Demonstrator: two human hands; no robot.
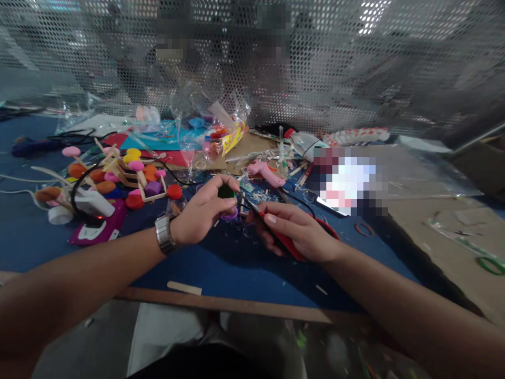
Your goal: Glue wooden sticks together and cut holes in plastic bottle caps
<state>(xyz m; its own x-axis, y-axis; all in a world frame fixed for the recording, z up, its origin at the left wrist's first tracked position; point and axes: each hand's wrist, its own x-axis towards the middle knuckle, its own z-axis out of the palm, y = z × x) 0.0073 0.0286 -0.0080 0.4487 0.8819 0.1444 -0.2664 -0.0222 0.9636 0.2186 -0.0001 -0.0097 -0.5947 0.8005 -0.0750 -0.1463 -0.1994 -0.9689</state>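
Observation:
My left hand (201, 213), with a metal watch on its wrist, pinches a dark green bottle cap (226, 192) between thumb and fingers. My right hand (298, 229) is wrapped round red-handled scissors (282, 237). The scissors' tip points up and left and lies close to the cap's edge; whether it touches cannot be made out. Just below the cap a purple ring-shaped piece (229, 215) shows in part. Behind my hands a pink glue gun (266, 172) lies on the blue table.
On the left stand a craft-stick model with coloured round pieces (136, 166) and a purple power strip (98, 226) with a white plug. A lit phone (347, 184), a plastic bottle (305, 145) and cardboard (453, 231) lie right. A craft stick (184, 288) lies near the front edge.

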